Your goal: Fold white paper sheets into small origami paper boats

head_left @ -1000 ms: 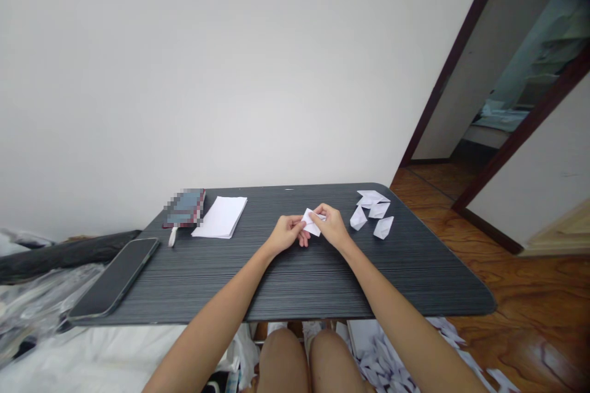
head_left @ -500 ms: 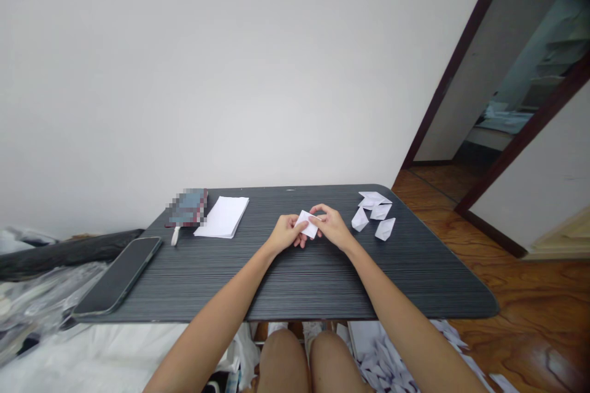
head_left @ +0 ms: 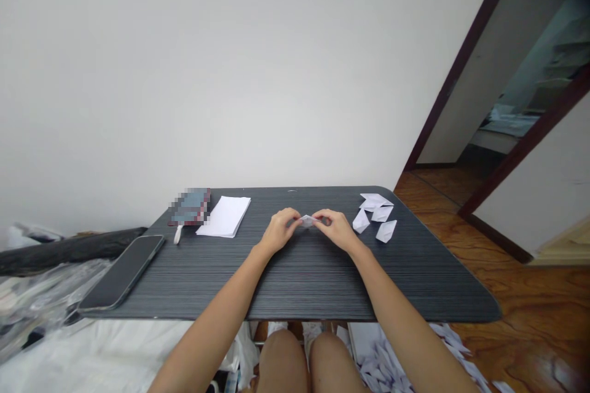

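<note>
A small folded piece of white paper (head_left: 307, 220) is held between my two hands over the middle of the dark table. My left hand (head_left: 280, 228) pinches its left corner between thumb and fingers. On the other side, my right hand (head_left: 335, 228) pinches the right corner the same way. The paper is seen nearly edge-on, so its folds are hard to make out. Right of my right hand lie several folded white paper pieces (head_left: 386, 231), some overlapping.
A stack of white paper sheets (head_left: 224, 217) lies left of my hands, beside a blurred-out flat object (head_left: 190, 206) with a white strap. A phone (head_left: 122, 273) rests at the table's (head_left: 313, 295) left edge. Many folded papers (head_left: 380, 362) are heaped below the table, at right.
The folded paper has tipped from facing me to nearly edge-on. My hands have shifted from overlapping its face to pinching its left and right corners.
</note>
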Tool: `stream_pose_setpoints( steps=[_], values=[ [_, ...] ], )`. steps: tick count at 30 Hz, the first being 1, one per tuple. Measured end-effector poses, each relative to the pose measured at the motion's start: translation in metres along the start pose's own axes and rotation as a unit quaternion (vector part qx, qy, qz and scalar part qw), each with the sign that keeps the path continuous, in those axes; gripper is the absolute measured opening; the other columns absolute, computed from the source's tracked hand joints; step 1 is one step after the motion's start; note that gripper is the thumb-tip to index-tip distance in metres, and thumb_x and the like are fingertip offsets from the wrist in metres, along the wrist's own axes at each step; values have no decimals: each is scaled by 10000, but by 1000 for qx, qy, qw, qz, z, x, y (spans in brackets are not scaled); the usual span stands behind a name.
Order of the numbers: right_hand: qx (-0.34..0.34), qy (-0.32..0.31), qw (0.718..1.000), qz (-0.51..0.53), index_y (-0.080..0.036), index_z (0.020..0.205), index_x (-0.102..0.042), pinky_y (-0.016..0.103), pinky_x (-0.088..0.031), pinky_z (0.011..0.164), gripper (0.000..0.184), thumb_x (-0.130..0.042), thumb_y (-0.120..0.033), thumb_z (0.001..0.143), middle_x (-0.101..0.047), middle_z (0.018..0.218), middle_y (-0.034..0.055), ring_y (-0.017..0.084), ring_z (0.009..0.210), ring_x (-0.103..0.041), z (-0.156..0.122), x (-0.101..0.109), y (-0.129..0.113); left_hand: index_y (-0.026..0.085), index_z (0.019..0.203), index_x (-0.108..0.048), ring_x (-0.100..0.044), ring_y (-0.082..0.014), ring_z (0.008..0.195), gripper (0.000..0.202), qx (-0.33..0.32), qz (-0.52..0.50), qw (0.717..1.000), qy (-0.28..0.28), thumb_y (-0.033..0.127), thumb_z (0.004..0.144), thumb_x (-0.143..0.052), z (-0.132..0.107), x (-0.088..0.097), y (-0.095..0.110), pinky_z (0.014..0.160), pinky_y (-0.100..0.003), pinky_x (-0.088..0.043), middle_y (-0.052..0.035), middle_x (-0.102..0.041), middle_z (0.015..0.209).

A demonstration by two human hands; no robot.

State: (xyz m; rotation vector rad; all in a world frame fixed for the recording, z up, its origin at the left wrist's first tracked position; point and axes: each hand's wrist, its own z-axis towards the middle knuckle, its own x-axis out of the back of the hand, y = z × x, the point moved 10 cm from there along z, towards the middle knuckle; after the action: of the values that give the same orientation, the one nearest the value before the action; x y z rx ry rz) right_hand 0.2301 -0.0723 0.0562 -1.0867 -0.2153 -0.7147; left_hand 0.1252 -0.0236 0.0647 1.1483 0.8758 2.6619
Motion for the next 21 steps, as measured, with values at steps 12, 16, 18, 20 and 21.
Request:
stream_pose_setpoints(
  steps=[12, 16, 18, 20, 21],
  values=[
    [78, -114, 979, -148, -171, 719, -560, 271, -384, 699, 63, -501, -169, 742, -542, 768, 36, 148, 763, -490, -12, -27, -2, 139, 830, -591, -486, -137, 810, 275, -127, 103, 974, -158, 219, 838, -327, -13, -29, 21, 747, -248, -386, -77, -521, 875],
    [67, -111, 981, -145, -167, 721, -578, 269, -383, 707, 120, -482, -217, 772, -544, 755, 36, 143, 757, -494, -10, -27, -1, 141, 832, -584, -489, -137, 799, 273, -114, 105, 977, -146, 225, 843, -324, -12, -30, 17, 745, -255, -396, -69, -528, 837],
    [70, -117, 979, -149, -166, 745, -592, 269, -384, 718, 133, -475, -221, 779, -544, 770, 39, 143, 773, -493, -11, -27, -1, 143, 844, -575, -485, -139, 805, 260, -117, 110, 976, -144, 215, 843, -325, -12, -31, 18, 745, -261, -401, -67, -528, 831],
    [76, -125, 977, -157, -170, 785, -602, 270, -384, 732, 131, -480, -218, 775, -543, 795, 42, 145, 799, -490, -12, -29, -3, 143, 868, -562, -478, -143, 835, 238, -126, 114, 975, -144, 205, 838, -335, -13, -32, 21, 765, -266, -399, -70, -527, 859],
    [80, -129, 975, -161, -173, 805, -605, 271, -383, 740, 130, -488, -219, 770, -542, 807, 43, 148, 812, -489, -13, -29, -4, 142, 878, -556, -474, -145, 852, 227, -131, 116, 974, -145, 201, 835, -342, -13, -32, 23, 776, -267, -397, -72, -526, 876]
  ],
)
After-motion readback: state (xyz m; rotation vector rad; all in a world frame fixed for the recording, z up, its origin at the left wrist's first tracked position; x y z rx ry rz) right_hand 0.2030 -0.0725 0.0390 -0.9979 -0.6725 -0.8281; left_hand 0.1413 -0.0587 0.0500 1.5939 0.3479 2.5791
